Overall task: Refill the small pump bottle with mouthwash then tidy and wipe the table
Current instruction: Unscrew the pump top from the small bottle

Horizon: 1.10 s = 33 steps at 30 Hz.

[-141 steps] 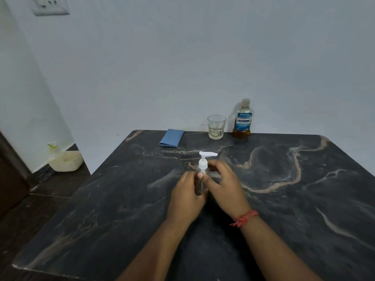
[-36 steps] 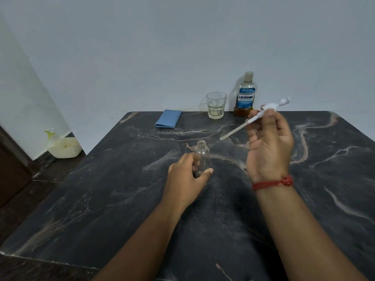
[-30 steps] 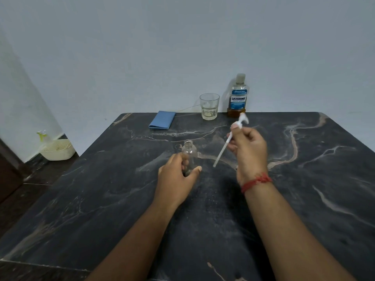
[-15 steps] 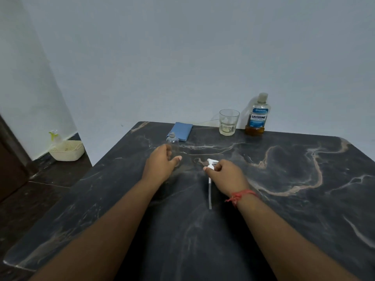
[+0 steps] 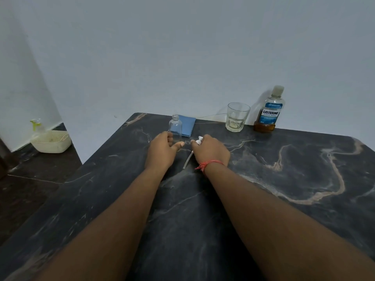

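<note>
I see the dark table (image 5: 284,209) under both my hands. My left hand (image 5: 161,152) holds the small open bottle (image 5: 175,127), standing up. My right hand (image 5: 211,152), just beside it, holds the white pump (image 5: 198,142), its tube lying flat. The mouthwash bottle (image 5: 269,110) and glass (image 5: 237,117) stand far past my right hand

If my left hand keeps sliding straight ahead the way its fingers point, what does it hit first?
Most likely the small clear bottle, open-necked and upright just beyond the left hand. The folded blue cloth lies behind that. Whether the fingers already touch the bottle is unclear.
</note>
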Tool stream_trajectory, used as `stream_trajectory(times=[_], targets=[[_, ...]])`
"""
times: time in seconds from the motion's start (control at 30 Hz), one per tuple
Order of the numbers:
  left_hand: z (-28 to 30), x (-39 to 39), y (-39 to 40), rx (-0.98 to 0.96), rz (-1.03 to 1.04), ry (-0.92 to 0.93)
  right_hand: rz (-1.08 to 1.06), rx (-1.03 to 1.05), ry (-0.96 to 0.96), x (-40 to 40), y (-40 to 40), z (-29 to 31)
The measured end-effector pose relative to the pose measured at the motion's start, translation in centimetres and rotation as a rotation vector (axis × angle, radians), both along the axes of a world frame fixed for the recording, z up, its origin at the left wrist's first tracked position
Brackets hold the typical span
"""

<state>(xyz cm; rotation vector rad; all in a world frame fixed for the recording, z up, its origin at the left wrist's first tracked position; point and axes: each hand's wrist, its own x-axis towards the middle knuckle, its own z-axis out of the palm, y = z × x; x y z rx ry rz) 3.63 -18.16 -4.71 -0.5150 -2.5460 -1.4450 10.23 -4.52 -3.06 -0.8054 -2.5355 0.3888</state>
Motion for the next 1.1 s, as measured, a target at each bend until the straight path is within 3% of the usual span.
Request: stream_trajectory(times=[0.63,0.93,1.1], targets=[[0.2,0.2,-0.1,0.01,0.018,-0.021,0.012,0.064,0.021,-0.6,0.1,-0.7],[0.6,0.8,-0.2,-0.02,0.044,-0.023,0.008,-0.026,0.054,0.1,0.0,-0.1],[0.9,1.8,-0.8,-0.029,0.05,-0.032,0.101,-0.18,0.083,1.5,-0.1,-0.2]])
